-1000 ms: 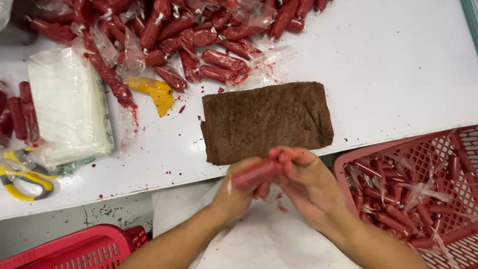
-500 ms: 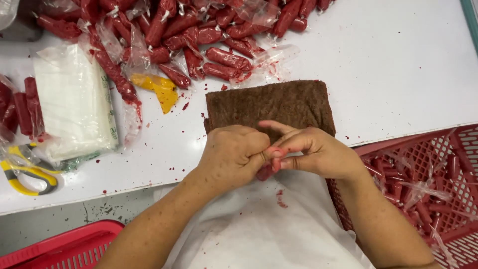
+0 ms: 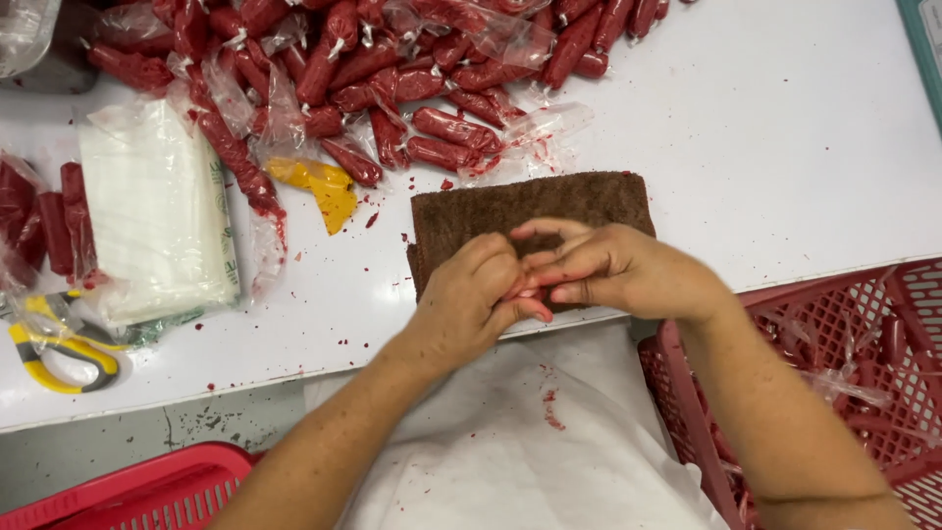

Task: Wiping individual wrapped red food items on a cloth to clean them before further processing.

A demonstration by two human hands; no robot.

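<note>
Nearest: white cloth is lying over the lap, carrying a few red stains. Red crate off the surface's near right corner is holding some wrapped red sausages; a second red crate is showing at near left.

Both hands are working at the near edge of the surface, over a folded brown towel. Left hand is clenching around something small and red; right hand is pinching the same spot with its fingertips. The item is almost fully hidden, can't tell its shape.

Judging progress: a large pile of wrapped red sausages is waiting at the far edge, so most looks undone. A white bag stack and yellow scissors are sitting toward the left edge.
</note>
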